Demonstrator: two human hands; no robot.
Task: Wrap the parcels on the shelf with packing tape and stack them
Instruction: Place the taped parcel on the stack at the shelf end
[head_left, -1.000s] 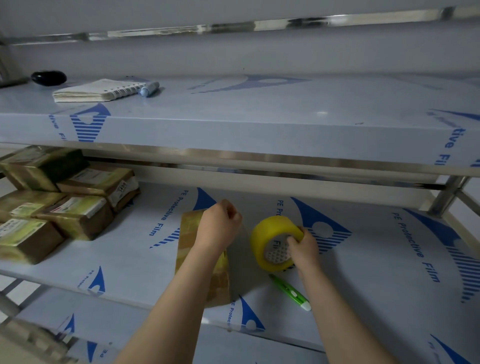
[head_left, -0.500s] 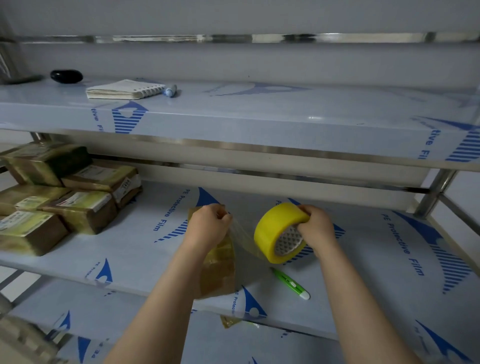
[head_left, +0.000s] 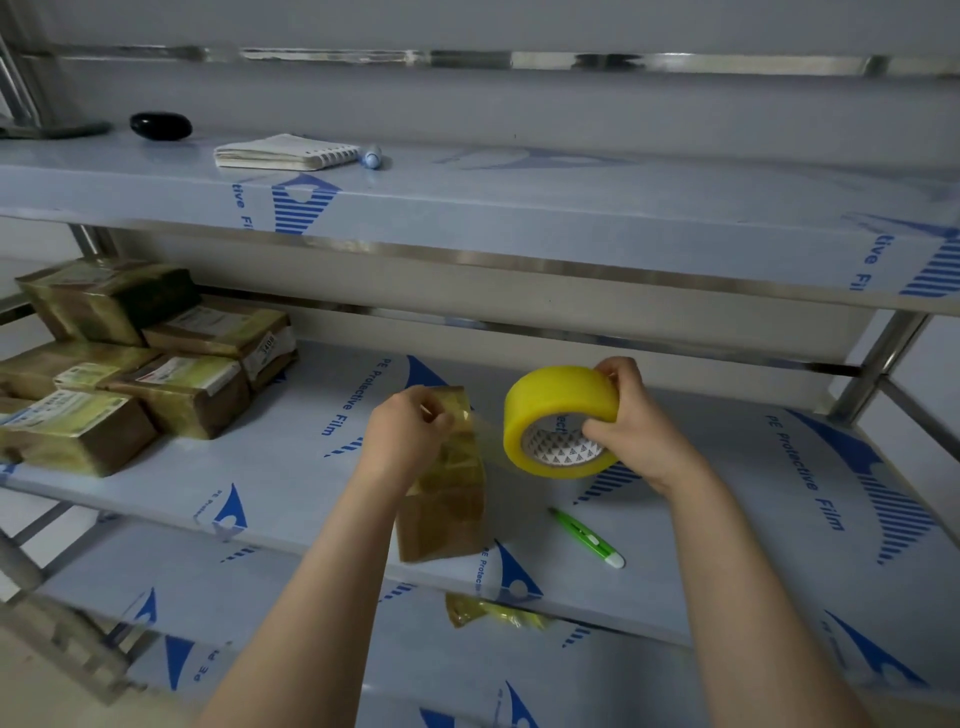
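Yellow tape roll (head_left: 561, 415) is gripped in your right hand (head_left: 636, 428), w/ a clear strip running to the parcel (head_left: 449, 501). Your left hand (head_left: 410, 436) pinches that parcel's top, upright near the shelf (head_left: 727, 519) front edge. Wrapped parcels (head_left: 130, 364) sit piled at left. Looks mid-wrap; cut w/ green cutter (head_left: 587, 538) & stacking not yet done.

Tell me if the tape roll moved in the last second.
Yes. The tape roll in the right hand has lifted up, away from the green cutter on the shelf.
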